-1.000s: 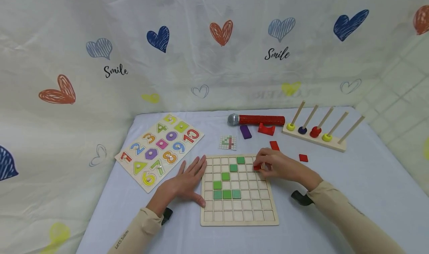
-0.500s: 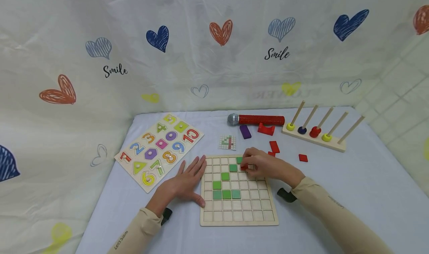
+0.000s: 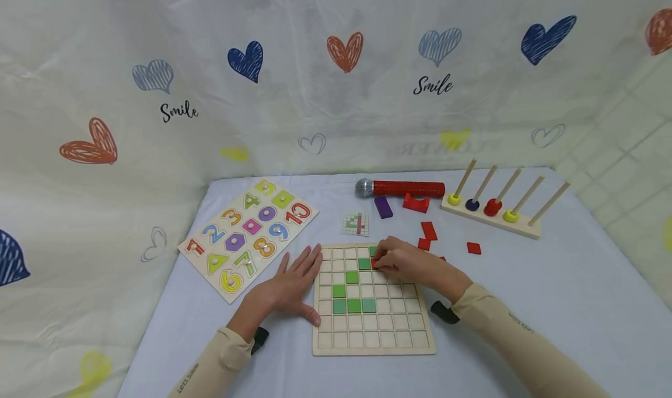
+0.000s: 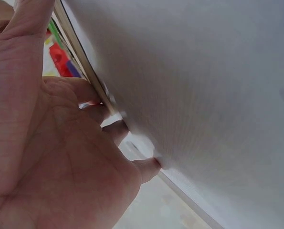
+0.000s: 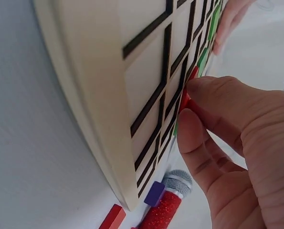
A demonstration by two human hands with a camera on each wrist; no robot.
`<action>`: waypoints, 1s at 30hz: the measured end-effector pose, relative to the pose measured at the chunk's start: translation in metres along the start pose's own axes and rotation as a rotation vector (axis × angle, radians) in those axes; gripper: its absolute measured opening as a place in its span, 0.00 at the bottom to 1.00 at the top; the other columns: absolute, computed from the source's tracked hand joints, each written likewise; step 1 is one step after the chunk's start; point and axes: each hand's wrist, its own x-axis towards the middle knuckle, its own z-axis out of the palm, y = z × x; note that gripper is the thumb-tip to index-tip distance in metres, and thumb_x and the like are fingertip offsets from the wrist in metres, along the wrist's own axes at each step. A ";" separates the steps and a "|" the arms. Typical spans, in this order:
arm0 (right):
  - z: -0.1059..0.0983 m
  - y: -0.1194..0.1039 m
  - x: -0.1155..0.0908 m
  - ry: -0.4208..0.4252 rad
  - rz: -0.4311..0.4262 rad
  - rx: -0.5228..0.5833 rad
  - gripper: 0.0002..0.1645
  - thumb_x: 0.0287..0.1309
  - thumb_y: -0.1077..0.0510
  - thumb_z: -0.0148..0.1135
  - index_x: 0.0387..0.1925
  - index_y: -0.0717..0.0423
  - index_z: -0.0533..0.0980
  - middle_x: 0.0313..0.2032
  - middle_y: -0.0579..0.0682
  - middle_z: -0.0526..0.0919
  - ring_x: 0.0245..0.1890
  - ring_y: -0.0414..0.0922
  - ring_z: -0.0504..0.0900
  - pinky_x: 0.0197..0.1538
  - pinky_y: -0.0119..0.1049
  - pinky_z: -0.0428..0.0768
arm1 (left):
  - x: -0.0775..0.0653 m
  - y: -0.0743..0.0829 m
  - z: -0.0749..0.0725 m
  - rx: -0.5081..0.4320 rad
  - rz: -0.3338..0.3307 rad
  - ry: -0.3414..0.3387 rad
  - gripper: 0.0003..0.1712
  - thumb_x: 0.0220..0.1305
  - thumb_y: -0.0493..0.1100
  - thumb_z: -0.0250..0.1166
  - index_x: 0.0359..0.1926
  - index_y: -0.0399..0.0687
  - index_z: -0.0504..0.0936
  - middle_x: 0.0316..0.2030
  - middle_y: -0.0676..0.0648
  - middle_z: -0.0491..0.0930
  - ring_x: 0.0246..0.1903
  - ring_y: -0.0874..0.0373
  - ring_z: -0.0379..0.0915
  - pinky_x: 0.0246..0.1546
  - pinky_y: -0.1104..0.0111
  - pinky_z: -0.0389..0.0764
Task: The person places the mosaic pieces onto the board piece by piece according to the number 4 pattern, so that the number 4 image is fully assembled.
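Observation:
A wooden grid board [image 3: 375, 351] lies on the table with several green tiles [image 3: 354, 306] set in its squares. My right hand [image 3: 412, 264] pinches a small red tile [image 5: 184, 98] between thumb and finger. The tile touches the board in the upper middle, just right of a green tile [image 3: 364, 264]. The fingers partly cover it in the head view. My left hand [image 3: 291, 290] lies with its fingers spread along the board's left edge. Its thumb touches the board's side, and the left wrist view shows the fingertips down at the edge.
Behind the board lie a small pattern card [image 3: 355, 224], a purple block [image 3: 383, 207], a red arch block [image 3: 416, 203] and a red microphone [image 3: 406, 188]. Loose red pieces [image 3: 429, 230] lie right of it. A peg stand [image 3: 490, 216] and a number puzzle [image 3: 249, 238] flank these.
My right hand has moved left across the board with the red tile and lowered it beside a green tile. The left hand stays in place.

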 end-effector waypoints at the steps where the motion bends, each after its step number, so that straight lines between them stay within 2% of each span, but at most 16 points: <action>1: 0.000 -0.001 0.000 0.001 0.004 -0.005 0.11 0.59 0.66 0.78 0.44 0.59 0.92 0.44 0.53 0.87 0.46 0.46 0.83 0.48 0.32 0.90 | 0.000 0.000 0.000 0.000 -0.001 0.000 0.81 0.50 0.74 0.79 0.87 0.41 0.40 0.89 0.43 0.31 0.88 0.43 0.26 0.84 0.34 0.33; 12: -0.001 0.003 -0.007 -0.024 0.047 0.102 0.12 0.62 0.67 0.76 0.48 0.59 0.90 0.49 0.54 0.87 0.49 0.48 0.82 0.47 0.31 0.89 | 0.002 0.000 0.003 0.002 -0.013 -0.001 0.83 0.49 0.75 0.79 0.87 0.42 0.40 0.89 0.44 0.31 0.88 0.43 0.26 0.85 0.35 0.33; 16: -0.003 0.002 -0.008 -0.034 0.086 0.140 0.13 0.64 0.65 0.75 0.50 0.58 0.90 0.51 0.53 0.87 0.51 0.47 0.83 0.50 0.32 0.90 | 0.002 0.000 0.003 0.004 -0.013 0.007 0.83 0.48 0.75 0.80 0.87 0.42 0.41 0.89 0.44 0.32 0.88 0.43 0.27 0.84 0.35 0.34; 20: -0.004 0.001 -0.011 -0.028 0.110 0.147 0.13 0.64 0.64 0.74 0.50 0.56 0.89 0.53 0.53 0.86 0.54 0.48 0.83 0.52 0.34 0.90 | 0.000 -0.001 0.005 -0.011 0.000 0.011 0.82 0.48 0.74 0.80 0.87 0.41 0.41 0.89 0.42 0.32 0.88 0.42 0.28 0.84 0.34 0.34; 25: -0.008 0.003 -0.015 -0.011 0.129 0.138 0.11 0.64 0.66 0.75 0.47 0.56 0.90 0.52 0.53 0.86 0.52 0.48 0.83 0.48 0.32 0.89 | -0.001 -0.001 0.004 -0.029 0.005 0.011 0.82 0.49 0.73 0.80 0.87 0.40 0.41 0.89 0.42 0.32 0.88 0.41 0.28 0.84 0.33 0.34; 30: -0.014 0.009 -0.022 -0.013 0.143 0.119 0.12 0.62 0.67 0.75 0.47 0.57 0.89 0.50 0.55 0.86 0.50 0.49 0.84 0.49 0.35 0.91 | 0.000 -0.001 0.003 -0.027 0.006 0.010 0.82 0.49 0.72 0.80 0.87 0.40 0.41 0.88 0.42 0.32 0.88 0.41 0.27 0.84 0.33 0.33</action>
